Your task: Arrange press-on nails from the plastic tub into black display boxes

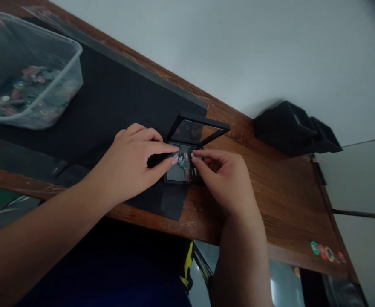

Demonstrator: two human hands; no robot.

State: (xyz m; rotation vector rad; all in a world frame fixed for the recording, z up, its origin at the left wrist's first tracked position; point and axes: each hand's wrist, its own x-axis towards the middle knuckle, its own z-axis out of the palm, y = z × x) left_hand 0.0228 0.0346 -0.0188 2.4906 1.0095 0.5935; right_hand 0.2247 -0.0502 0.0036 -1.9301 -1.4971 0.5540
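Note:
A small black case [174,172] stands open on the dark mat near the table's front, its hinged lid with a clear window [190,131] tilted up at the back. Several tiny shiny pieces [181,161] lie inside, too small to name. From the left, my left hand [136,155] reaches in, thumb and index finger bent round a tiny piece that I cannot make out. On the case's right side my right hand [227,172] pinches with thumb and index finger at a small pale bit [192,155], mostly hidden by the fingertips.
A clear plastic tub [75,64] with many small coloured pieces stands at the back left. Black bins [289,128] sit by the wall at the right. Round coloured stickers [321,251] mark the front right corner of the wooden table [289,204].

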